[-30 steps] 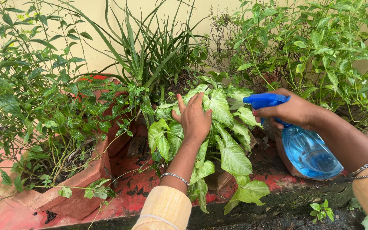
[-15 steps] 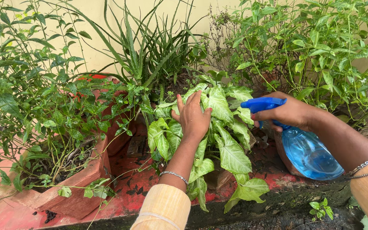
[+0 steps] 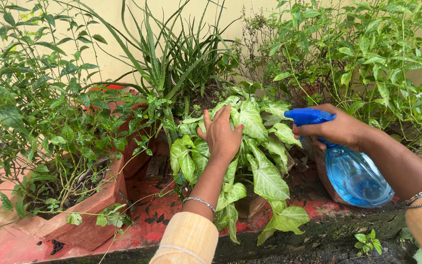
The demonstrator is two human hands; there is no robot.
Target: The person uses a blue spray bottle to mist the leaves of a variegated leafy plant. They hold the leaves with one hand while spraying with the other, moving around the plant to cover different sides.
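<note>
Amid pale-veined leaves of potted plant (image 3: 257, 161): left hand (image 3: 222, 135) flat, fingers spread, grasping nothing. Right hand (image 3: 338, 129) clenched around neck of blue spray bottle (image 3: 355, 173), nozzle aimed at foliage. Red ledge (image 3: 152, 215) beneath; brick-red planter (image 3: 81, 210) at left.

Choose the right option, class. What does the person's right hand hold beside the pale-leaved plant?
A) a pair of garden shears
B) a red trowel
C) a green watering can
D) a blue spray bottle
D: the right hand grips a blue spray bottle by its neck, nozzle pointing toward the pale-leaved plant, while the left hand rests on its leaves.
</note>
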